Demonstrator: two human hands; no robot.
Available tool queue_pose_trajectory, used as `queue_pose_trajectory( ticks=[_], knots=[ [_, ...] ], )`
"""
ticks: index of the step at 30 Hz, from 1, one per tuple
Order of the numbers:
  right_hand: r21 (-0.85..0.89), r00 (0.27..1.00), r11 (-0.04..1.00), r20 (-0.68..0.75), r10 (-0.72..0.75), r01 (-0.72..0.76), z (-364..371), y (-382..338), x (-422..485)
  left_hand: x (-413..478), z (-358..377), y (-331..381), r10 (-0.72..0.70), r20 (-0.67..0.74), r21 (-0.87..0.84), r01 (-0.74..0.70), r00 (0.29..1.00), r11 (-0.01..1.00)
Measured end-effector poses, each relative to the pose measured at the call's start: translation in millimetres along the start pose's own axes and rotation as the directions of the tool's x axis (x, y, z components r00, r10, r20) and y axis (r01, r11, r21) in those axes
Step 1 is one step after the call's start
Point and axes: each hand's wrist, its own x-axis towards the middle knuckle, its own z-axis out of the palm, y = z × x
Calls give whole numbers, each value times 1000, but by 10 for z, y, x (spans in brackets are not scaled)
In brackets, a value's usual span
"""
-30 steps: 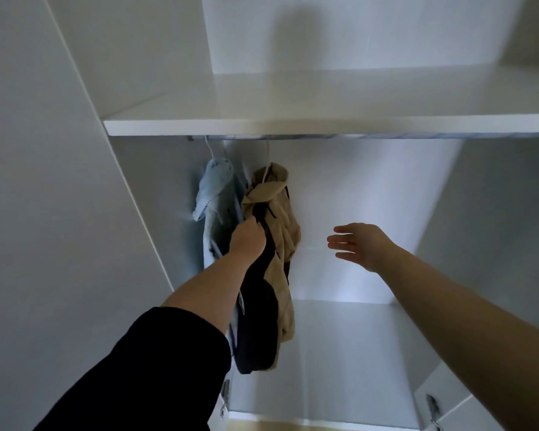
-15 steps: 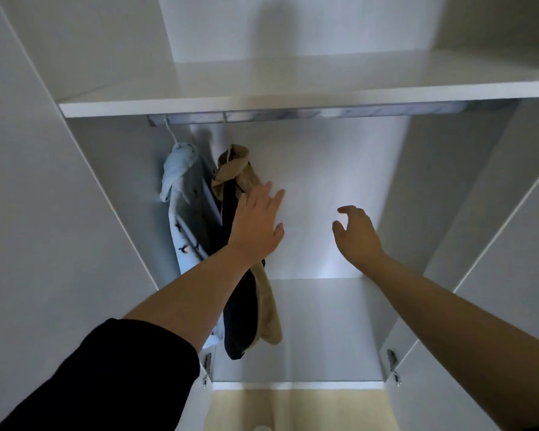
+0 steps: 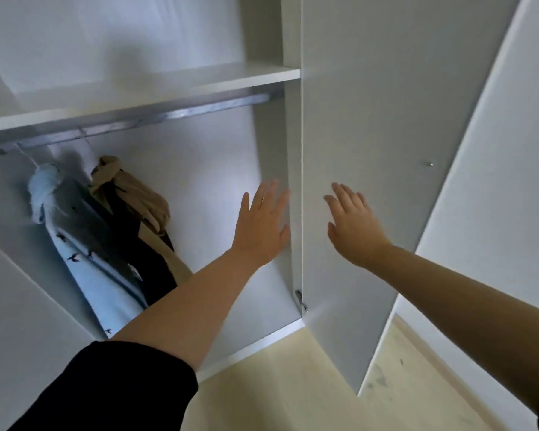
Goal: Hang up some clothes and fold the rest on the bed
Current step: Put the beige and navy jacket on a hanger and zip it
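White wardrobe (image 3: 271, 169) interior filled most of the view, with a metal rail (image 3: 156, 115) fixed directly under a white shelf (image 3: 168, 85). Pale wooden floor (image 3: 277, 384) showed below the rail.

Clothes: three garments hung at the left end of the rail. A light blue garment (image 3: 106, 275) with small dark motifs hung furthest left. A tan garment (image 3: 137, 194) hung just beside it, bunched at the top. A dark garment (image 3: 150, 265) lay between the two and touched both.

Left hand (image 3: 262, 225): fingers straight and spread, nothing held. It was raised below the right end of the rail, well apart from the garments. Contact with the wardrobe side panel could not be determined. The forearm emerged from a black sleeve (image 3: 106, 390).

Right hand (image 3: 352, 225): fingers straight and slightly spread, nothing held. It was positioned right of the rail, palm towards a white door (image 3: 371, 119). Contact with the door could not be determined. A small knob (image 3: 429, 164) sat further right on the door, and a hinge (image 3: 300, 301) sat at its lower left edge.
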Motion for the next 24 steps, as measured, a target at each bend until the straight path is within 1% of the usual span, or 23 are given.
queue_pose_trajectory(
  ticks=[5,9,12,15,19,24],
  knots=[
    [-56,975,975,-54,214,-217,-457,512,-1425,-381,-302,1328,199,-30,-109,-201,980,974],
    [-125,926,918,-20,377,-377,-702,794,-2637,-834,-492,2414,350,-48,-161,-353,936,922],
    [-177,878,864,-1,479,-472,-931,1006,-3471,-1169,-633,3168,426,-45,-197,-426,904,883],
    [-201,815,798,-9,579,-569,-1224,1230,-4270,-1423,-812,3868,528,-29,-229,-520,849,823],
    [-246,732,701,-55,679,-669,-1593,1563,-5221,-1655,-1088,4813,656,-69,-231,-652,752,722],
    [-263,611,569,-112,784,-779,-1915,2047,-6317,-1990,-1317,6095,744,-128,-280,-743,656,608]
  ],
)
